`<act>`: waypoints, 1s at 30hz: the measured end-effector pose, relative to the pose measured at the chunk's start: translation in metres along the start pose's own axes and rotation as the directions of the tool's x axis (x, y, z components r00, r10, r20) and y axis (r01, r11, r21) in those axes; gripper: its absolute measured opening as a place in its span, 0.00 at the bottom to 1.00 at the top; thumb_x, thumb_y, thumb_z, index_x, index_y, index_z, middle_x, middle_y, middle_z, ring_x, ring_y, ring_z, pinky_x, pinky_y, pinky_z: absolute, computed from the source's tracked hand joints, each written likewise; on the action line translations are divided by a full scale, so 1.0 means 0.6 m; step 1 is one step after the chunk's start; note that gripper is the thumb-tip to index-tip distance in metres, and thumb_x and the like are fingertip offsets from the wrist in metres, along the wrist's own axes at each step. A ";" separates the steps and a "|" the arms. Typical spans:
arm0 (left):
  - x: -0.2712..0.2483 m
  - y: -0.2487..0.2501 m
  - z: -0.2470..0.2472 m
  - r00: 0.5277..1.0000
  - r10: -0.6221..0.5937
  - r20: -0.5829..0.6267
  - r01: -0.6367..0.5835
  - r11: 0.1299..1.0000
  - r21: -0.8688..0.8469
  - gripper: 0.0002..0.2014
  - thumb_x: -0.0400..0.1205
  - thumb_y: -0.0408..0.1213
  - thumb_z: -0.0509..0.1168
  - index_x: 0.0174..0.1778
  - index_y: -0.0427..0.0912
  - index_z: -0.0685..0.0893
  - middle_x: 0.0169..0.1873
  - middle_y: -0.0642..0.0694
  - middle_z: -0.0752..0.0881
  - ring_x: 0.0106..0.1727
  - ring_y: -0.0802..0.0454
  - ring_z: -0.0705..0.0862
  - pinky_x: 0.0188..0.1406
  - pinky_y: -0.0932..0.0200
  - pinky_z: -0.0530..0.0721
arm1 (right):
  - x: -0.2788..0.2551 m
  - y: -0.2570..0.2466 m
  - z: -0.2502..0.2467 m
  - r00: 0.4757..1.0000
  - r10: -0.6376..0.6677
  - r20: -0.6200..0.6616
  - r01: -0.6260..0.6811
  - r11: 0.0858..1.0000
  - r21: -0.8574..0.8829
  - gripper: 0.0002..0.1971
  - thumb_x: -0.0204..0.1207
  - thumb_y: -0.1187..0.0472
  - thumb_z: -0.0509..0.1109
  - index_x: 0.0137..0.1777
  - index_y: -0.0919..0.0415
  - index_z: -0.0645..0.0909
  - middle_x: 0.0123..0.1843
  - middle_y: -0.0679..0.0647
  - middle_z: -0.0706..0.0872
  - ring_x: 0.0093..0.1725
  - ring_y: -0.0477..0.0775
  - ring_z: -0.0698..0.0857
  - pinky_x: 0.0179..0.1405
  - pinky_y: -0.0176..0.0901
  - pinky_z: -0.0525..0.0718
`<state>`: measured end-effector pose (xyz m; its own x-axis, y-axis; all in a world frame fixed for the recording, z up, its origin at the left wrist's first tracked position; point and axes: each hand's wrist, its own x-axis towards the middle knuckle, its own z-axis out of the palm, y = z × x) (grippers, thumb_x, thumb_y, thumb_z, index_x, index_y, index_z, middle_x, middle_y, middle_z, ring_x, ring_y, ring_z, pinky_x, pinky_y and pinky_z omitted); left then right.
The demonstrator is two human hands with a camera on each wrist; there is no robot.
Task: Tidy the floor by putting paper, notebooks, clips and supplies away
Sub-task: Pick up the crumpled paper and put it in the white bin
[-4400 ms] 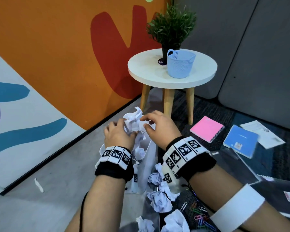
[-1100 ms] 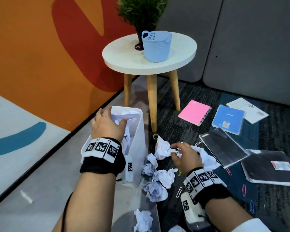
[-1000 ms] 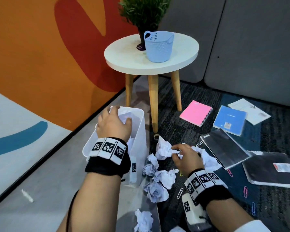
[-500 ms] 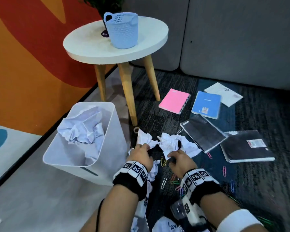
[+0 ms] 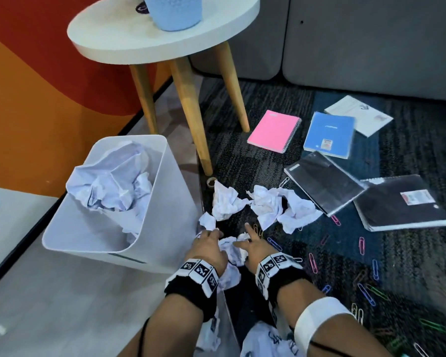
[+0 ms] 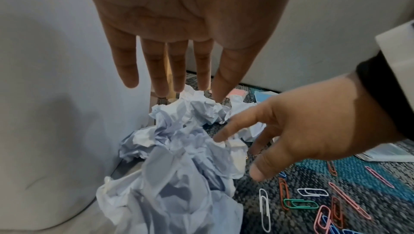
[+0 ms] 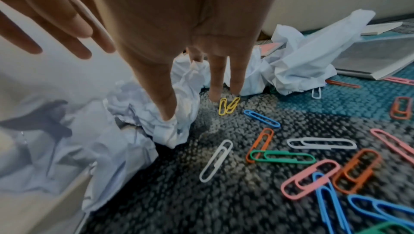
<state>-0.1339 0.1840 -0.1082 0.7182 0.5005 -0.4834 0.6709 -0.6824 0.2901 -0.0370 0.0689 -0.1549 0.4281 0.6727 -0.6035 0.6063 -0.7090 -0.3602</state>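
Note:
A crumpled paper wad [image 5: 229, 249] lies on the floor beside the white bin [image 5: 165, 228], between my two hands. My left hand [image 5: 211, 234] is over its left side with fingers straight [image 6: 177, 71] and holds nothing. My right hand [image 5: 247, 235] comes in from the right with fingers spread; its thumb [image 7: 168, 112] touches the wad [image 7: 152, 113] and two fingertips reach the carpet by two yellow clips [image 7: 228, 105]. The bin holds several paper wads [image 5: 108, 186]. Two more wads [image 5: 224, 202] [image 5: 281, 207] lie further out.
Pink [image 5: 273, 131], blue [image 5: 328, 135] and two black notebooks [image 5: 322, 184] [image 5: 399, 202] and a white sheet [image 5: 358, 115] lie on the carpet. Coloured paper clips [image 5: 366, 292] are scattered to the right. A round table [image 5: 129, 45] on wooden legs [image 5: 191, 119] stands behind the bin.
My left hand left the bin. Both hands went to the far wads, then drew back to the wad nearest the bin. The view has tilted down.

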 end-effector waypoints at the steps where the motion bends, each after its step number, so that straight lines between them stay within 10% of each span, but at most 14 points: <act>1: 0.000 -0.002 0.001 1.000 -0.001 0.000 0.001 1.000 0.001 0.24 0.79 0.40 0.61 0.73 0.51 0.70 0.73 0.46 0.70 0.72 0.44 0.71 0.71 0.48 0.73 | 0.000 0.002 0.005 1.000 0.010 -0.006 -0.010 1.000 0.023 0.33 0.76 0.71 0.64 0.78 0.44 0.65 0.85 0.54 0.37 0.74 0.61 0.73 0.70 0.52 0.77; 10: -0.007 0.010 0.001 0.999 0.026 0.018 -0.025 0.999 -0.048 0.32 0.77 0.46 0.65 0.78 0.51 0.64 0.76 0.44 0.66 0.74 0.43 0.70 0.73 0.49 0.72 | -0.033 0.010 0.008 0.971 0.141 -0.191 -0.081 0.953 0.290 0.17 0.73 0.63 0.72 0.63 0.56 0.79 0.68 0.59 0.71 0.57 0.62 0.83 0.59 0.48 0.82; 17: -0.032 0.061 -0.033 0.991 0.118 -0.061 -0.130 0.956 -0.262 0.58 0.70 0.51 0.76 0.81 0.62 0.36 0.83 0.43 0.38 0.83 0.45 0.58 0.75 0.59 0.64 | -0.099 0.010 -0.104 0.880 0.216 -0.423 0.051 0.842 0.537 0.15 0.69 0.57 0.77 0.55 0.56 0.84 0.57 0.58 0.81 0.54 0.58 0.85 0.56 0.40 0.78; 23: -0.041 0.099 -0.088 0.907 0.183 -0.378 -0.352 0.824 -0.445 0.47 0.77 0.39 0.70 0.81 0.61 0.44 0.77 0.44 0.64 0.75 0.48 0.70 0.65 0.66 0.69 | -0.143 -0.032 -0.183 0.821 0.100 -0.562 0.256 0.815 0.520 0.12 0.68 0.54 0.78 0.52 0.50 0.84 0.51 0.52 0.84 0.40 0.47 0.82 0.48 0.38 0.80; 30: -0.082 0.103 -0.205 0.831 0.063 -0.553 -0.331 0.855 -0.400 0.39 0.79 0.44 0.68 0.81 0.62 0.52 0.70 0.48 0.70 0.67 0.50 0.76 0.50 0.69 0.68 | -0.167 -0.083 -0.232 0.633 -0.040 -0.773 0.490 0.794 0.360 0.26 0.73 0.52 0.74 0.71 0.49 0.75 0.62 0.43 0.76 0.40 0.50 0.84 0.48 0.33 0.82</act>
<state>-0.1053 0.1827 0.0350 0.7412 0.6673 0.0737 0.4093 -0.5362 0.7382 -0.0171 0.0662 0.0227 0.7647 0.6181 0.1819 0.4493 -0.3093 -0.8381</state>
